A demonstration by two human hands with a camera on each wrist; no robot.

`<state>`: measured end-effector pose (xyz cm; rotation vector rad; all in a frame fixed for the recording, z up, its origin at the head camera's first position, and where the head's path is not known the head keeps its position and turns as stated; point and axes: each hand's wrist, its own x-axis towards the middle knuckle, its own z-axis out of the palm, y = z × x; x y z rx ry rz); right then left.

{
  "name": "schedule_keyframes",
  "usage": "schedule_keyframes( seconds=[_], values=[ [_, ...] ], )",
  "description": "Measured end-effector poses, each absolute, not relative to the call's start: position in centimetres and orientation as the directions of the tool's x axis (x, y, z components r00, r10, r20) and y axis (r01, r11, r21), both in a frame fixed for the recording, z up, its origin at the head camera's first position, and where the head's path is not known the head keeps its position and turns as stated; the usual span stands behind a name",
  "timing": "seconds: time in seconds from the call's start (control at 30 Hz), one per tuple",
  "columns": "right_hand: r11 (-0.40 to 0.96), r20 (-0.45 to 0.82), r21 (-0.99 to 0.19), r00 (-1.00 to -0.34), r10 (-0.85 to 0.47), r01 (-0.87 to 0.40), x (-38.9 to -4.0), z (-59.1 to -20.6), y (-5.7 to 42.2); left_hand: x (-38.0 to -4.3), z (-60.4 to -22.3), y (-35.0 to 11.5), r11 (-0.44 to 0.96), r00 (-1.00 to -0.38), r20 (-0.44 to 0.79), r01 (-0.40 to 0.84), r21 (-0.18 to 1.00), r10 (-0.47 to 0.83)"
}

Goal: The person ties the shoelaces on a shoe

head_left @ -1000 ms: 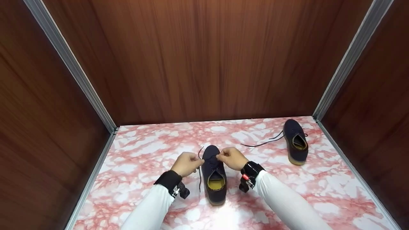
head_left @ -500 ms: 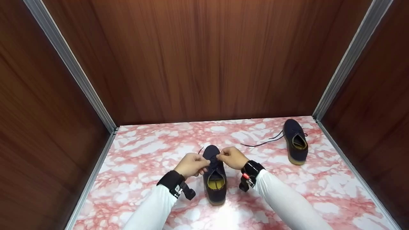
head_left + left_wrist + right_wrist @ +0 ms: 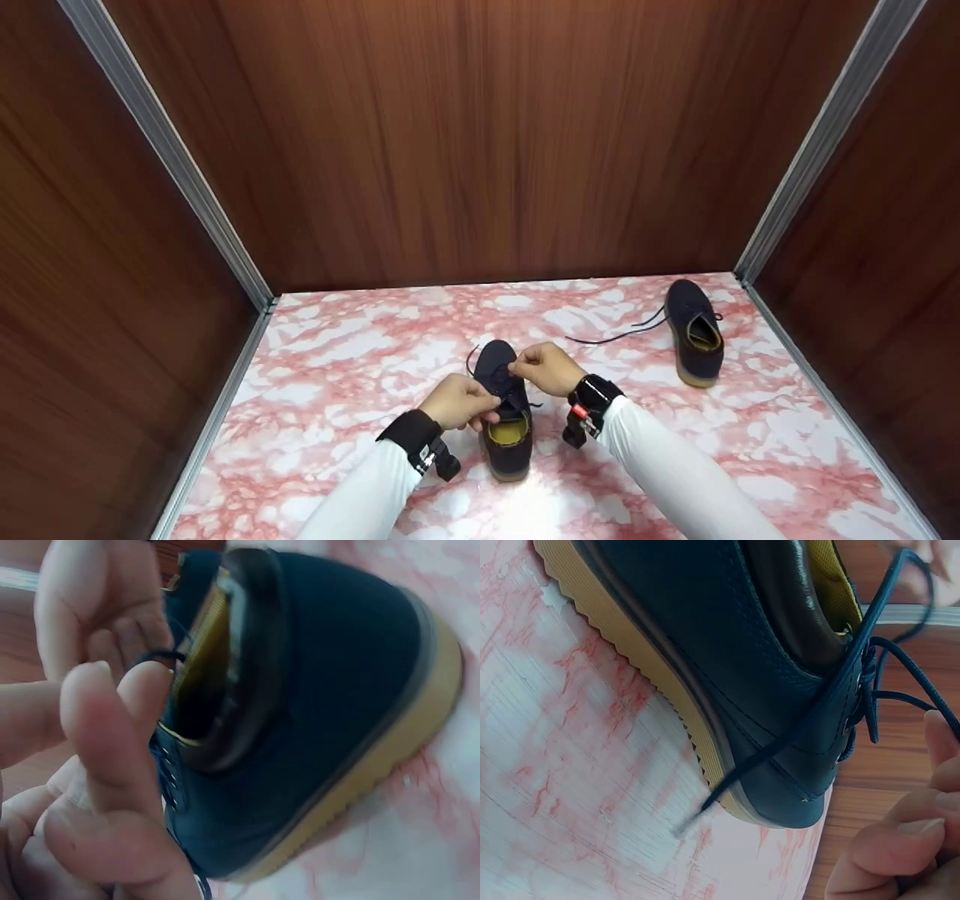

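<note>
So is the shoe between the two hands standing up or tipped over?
Upright: the shoe stands on its tan sole on the marbled surface, its opening facing up in the head view.

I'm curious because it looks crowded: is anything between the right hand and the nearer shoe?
Nothing visible blocks the right hand from the nearer shoe; only its lace runs between them. The other shoe sits off to the right.

Dark blue shoe (image 3: 516, 412), yellow-lined, with a ridged tan sole (image 3: 652, 670), upright at the head view's lower centre, toe toward the top. Its blue lace (image 3: 769, 754) forms a loop at upper right of the right wrist view.
</note>
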<state>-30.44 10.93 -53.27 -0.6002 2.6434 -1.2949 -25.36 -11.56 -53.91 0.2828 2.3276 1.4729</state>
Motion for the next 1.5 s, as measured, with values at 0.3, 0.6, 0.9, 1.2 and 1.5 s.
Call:
schedule_keyframes(
  seconds=[0.3,0.6,0.9,1.2,1.5],
  values=[
    [0.541,0.063,-0.782,-0.902,-0.428,-0.311,-30.3,-53.3,11.0,-26.1,-54.5,-12.0,0.442,-0.951,-0.135,0.002,0.897,0.278],
    [0.527,0.042,-0.803,-0.909,-0.414,-0.277,-30.3,-53.3,11.2,-27.3,-55.2,-11.9,0.420,-0.980,-0.040,0.046,0.906,0.194],
    [0.519,0.043,-0.808,-0.906,-0.421,-0.280,-30.2,-53.3,11.1,-28.4,-55.4,-10.9,0.486,-0.984,0.071,0.144,0.862,0.165],
    [0.506,0.045,-0.817,-0.905,-0.423,-0.277,-30.1,-53.2,10.8,-28.6,-55.3,-9.9,0.540,-0.968,0.149,0.236,0.808,0.200],
    [0.498,0.040,-0.825,-0.907,-0.420,-0.266,-30.1,-53.2,10.9,-28.7,-55.2,-9.6,0.530,-0.964,0.152,0.247,0.811,0.217]
  ],
)
